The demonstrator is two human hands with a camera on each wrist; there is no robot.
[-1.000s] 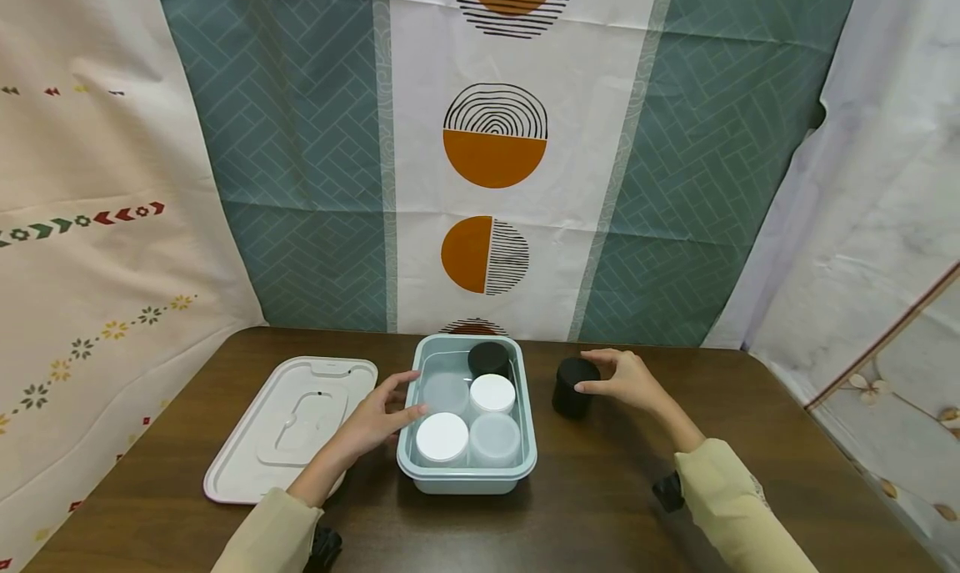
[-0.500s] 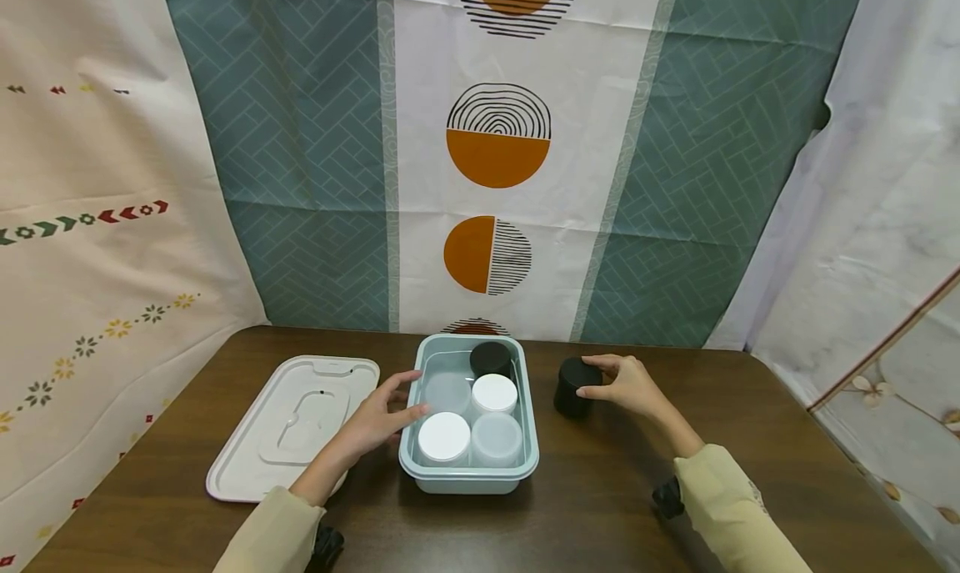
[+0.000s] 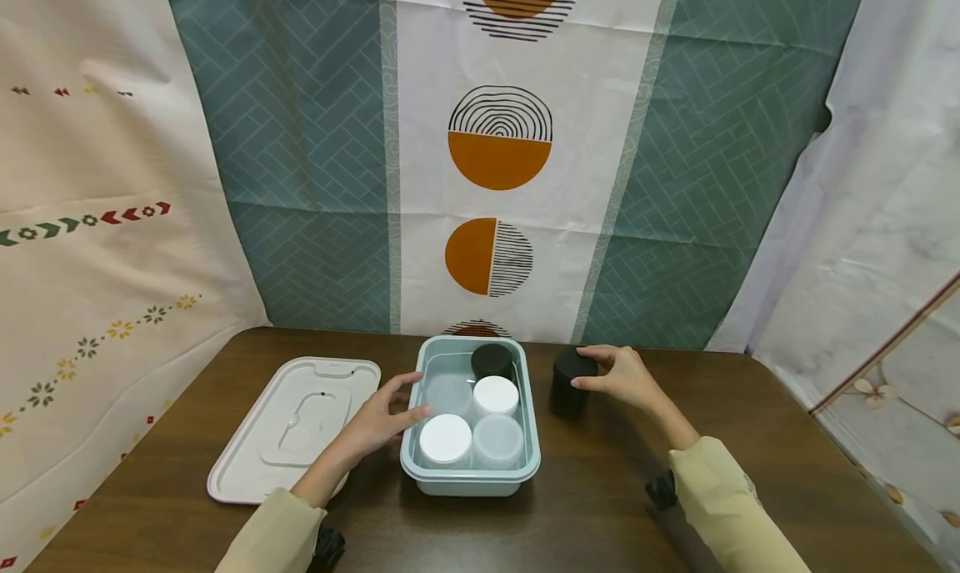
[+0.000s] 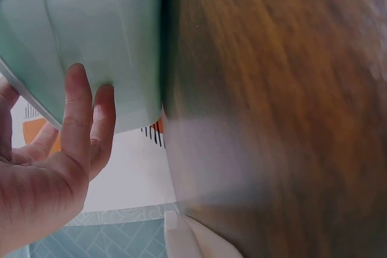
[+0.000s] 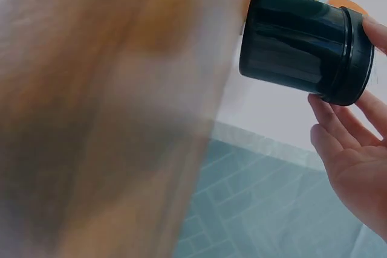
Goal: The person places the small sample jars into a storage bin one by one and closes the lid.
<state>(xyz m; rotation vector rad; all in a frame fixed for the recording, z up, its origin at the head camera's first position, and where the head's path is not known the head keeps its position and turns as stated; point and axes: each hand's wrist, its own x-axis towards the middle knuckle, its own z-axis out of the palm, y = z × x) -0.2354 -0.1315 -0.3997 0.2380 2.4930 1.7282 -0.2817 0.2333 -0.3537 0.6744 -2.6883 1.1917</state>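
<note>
While gripping black jar [image 3: 567,381] near lid with right hand [image 3: 627,379], holding it upright, with long axis close to vertical, lid up, base down. Pinched from its right side, between thumb on near edge and fingers on far edge, with most of body below fingertips and base close to table [image 3: 607,490]. Pinching left rim of pale blue tub [image 3: 472,488] with left hand [image 3: 371,423], resting two fingertips on outer wall. Standing in tub, just right of left thumb: white-lidded jar [image 3: 446,439]. Lying left of left-hand fingers: white cover [image 3: 303,427].
</note>
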